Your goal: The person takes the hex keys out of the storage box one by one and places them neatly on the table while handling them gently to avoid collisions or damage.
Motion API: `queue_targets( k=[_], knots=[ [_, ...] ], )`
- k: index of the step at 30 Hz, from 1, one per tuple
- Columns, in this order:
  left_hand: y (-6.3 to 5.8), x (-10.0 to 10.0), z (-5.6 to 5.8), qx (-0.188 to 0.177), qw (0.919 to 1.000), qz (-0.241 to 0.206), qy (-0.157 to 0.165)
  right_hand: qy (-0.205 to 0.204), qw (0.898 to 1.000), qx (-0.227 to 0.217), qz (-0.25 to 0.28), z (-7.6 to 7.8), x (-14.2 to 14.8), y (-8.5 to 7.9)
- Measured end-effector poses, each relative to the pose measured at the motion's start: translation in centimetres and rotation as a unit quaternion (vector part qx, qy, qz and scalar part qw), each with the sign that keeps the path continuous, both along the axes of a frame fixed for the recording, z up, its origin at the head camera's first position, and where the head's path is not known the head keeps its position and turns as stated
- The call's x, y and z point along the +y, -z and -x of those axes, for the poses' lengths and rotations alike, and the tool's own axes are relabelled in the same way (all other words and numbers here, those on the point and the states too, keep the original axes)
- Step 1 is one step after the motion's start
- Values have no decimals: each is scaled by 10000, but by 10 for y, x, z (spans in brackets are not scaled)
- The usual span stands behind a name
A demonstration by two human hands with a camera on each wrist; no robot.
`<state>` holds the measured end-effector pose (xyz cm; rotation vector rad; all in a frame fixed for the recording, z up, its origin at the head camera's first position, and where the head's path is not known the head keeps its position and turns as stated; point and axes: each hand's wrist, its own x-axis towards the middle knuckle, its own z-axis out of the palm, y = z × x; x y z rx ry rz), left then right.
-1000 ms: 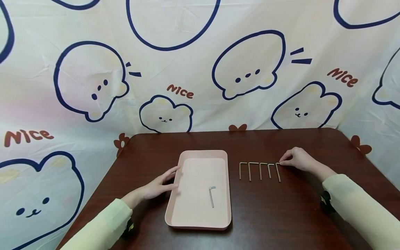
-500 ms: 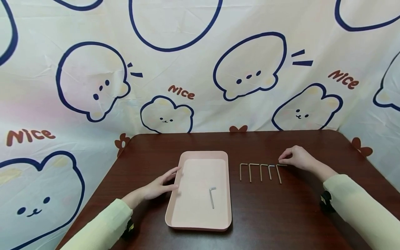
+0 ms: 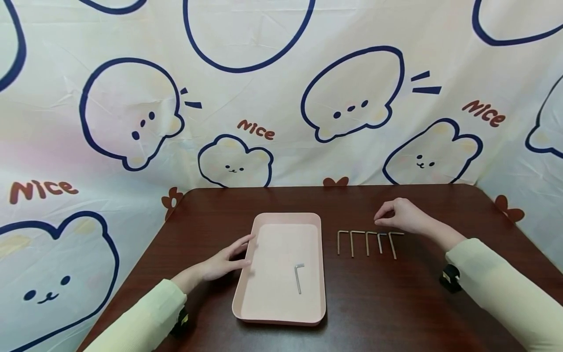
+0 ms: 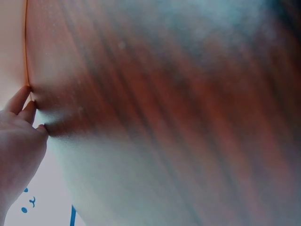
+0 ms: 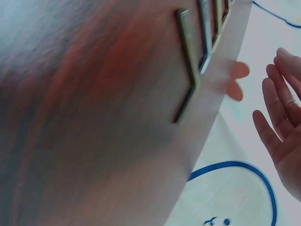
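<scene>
My left hand (image 3: 218, 264) rests its fingers and thumb, spread apart, against the left side of a pale pink tray (image 3: 270, 274). A silver hex key (image 3: 298, 281) lies in the tray, right of its middle. To the tray's right, several hex keys stand in a row on the table, long arms pointing toward me. Most look brassy, like the rightmost hex key (image 3: 393, 247); a shorter silver one (image 3: 380, 244) lies beside it. Just beyond the row's right end, my right hand (image 3: 405, 215) hovers with fingers loosely bent. Nothing shows between its fingers (image 5: 275, 101) in the right wrist view.
The dark brown wooden table (image 3: 422, 303) reaches back to a pale curtain (image 3: 281, 98) printed with blue bear outlines. The curtain also runs along both sides. Each wrist wears a black camera, such as the right wrist camera (image 3: 451, 277).
My right hand has let go of the rightmost hex key's short arm, then lifted and moved left over the row. The left hand and tray stay in place.
</scene>
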<state>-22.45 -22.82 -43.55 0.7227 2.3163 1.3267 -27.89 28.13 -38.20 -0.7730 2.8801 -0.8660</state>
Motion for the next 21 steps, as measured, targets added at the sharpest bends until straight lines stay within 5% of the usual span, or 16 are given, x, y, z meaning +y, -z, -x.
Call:
queue_targets(
  k=[21],
  knots=[
    [-1, 0, 0, -62, 10000, 25, -33, -878, 9958, -29, 249, -5, -61, -24]
  ],
)
